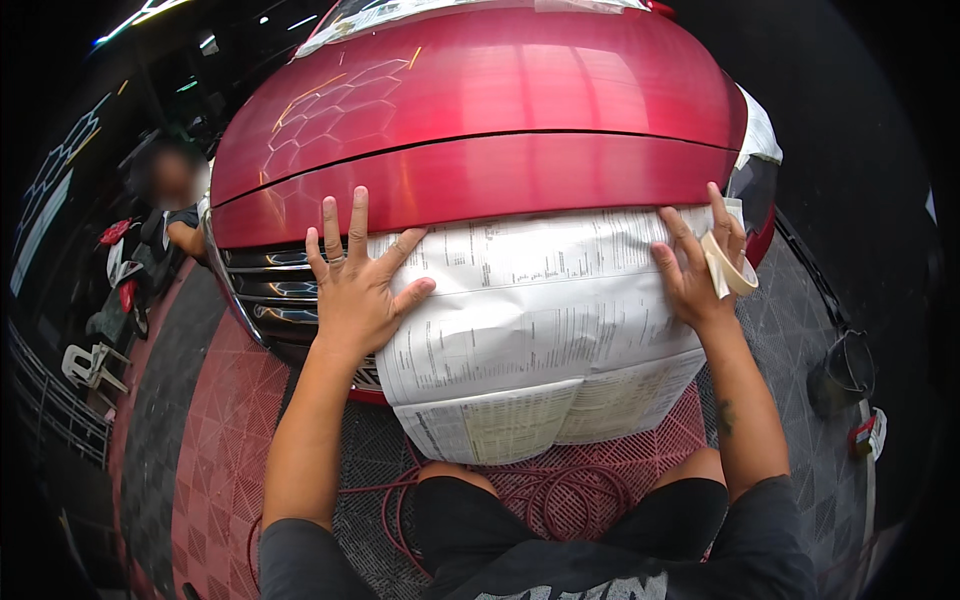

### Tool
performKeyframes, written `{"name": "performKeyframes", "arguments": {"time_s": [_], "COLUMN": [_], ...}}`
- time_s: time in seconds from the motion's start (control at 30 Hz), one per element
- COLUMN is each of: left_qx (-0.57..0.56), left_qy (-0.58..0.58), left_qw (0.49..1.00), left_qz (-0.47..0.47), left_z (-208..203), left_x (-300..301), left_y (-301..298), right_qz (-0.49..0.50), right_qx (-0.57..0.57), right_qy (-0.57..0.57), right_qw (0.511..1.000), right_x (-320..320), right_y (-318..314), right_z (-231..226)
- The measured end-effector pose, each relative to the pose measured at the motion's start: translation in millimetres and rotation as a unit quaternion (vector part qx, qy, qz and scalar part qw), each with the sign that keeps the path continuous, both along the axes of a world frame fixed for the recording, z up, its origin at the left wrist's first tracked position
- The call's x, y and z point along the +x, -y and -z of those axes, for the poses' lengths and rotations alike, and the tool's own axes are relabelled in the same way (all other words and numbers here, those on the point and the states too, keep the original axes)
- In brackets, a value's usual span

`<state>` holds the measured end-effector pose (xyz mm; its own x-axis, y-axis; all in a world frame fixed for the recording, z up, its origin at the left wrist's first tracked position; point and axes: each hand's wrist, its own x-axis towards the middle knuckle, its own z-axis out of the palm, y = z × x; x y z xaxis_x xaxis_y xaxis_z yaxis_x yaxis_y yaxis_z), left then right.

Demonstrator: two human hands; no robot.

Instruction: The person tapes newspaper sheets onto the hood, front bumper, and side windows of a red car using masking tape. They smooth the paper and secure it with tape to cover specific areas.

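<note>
A printed sheet of newspaper (540, 330) hangs over the front of a red car, its upper edge along the lower lip of the hood (500, 90). Spread fingers of my left hand (358, 290) lie across the sheet's upper left corner and the grille beside it. At the upper right corner, my right hand (695, 285) presses the paper with its thumb and front fingers. A roll of masking tape (738, 275) is held by the rear fingers of that same hand, partly hidden by them. The paper's lower part drapes in folds above my knees.
The dark grille (275, 290) shows left of the paper. A red hose (570, 500) lies coiled on floor tiles between my legs. At right stands a dark bucket (842, 375). Left are a white plastic chair (95, 370), a motorcycle (125, 270) and another person (178, 200).
</note>
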<state>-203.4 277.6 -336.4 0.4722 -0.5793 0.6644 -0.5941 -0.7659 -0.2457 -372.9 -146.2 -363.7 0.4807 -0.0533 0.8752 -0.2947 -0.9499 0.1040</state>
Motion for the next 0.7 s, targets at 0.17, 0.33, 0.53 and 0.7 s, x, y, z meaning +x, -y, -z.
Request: {"name": "performKeyframes", "arguments": {"time_s": [0.17,0.33,0.53,0.7], "left_qx": [-0.013,-0.005,-0.164,-0.111], "left_qy": [-0.014,0.033,0.075,0.011], "left_qw": [1.0,0.999,0.983,0.985], "left_qz": [0.01,-0.003,-0.044,0.128], "left_z": [-0.7,11.4,22.8,22.5], "left_x": [8.1,25.5,11.6,-40.9], "left_y": [-11.2,-47.2,-82.0,4.4], "right_qz": [0.008,0.039,0.002,-0.04], "right_qx": [0.03,0.077,0.128,0.03], "right_qy": [0.0,-0.031,-0.005,-0.08], "right_qw": [1.0,0.996,0.992,0.996], "right_x": [-6.8,-24.3,-54.2,-38.3], "right_y": [17.2,28.7,15.3,-42.6], "right_z": [3.8,0.0,15.9,25.8]}}
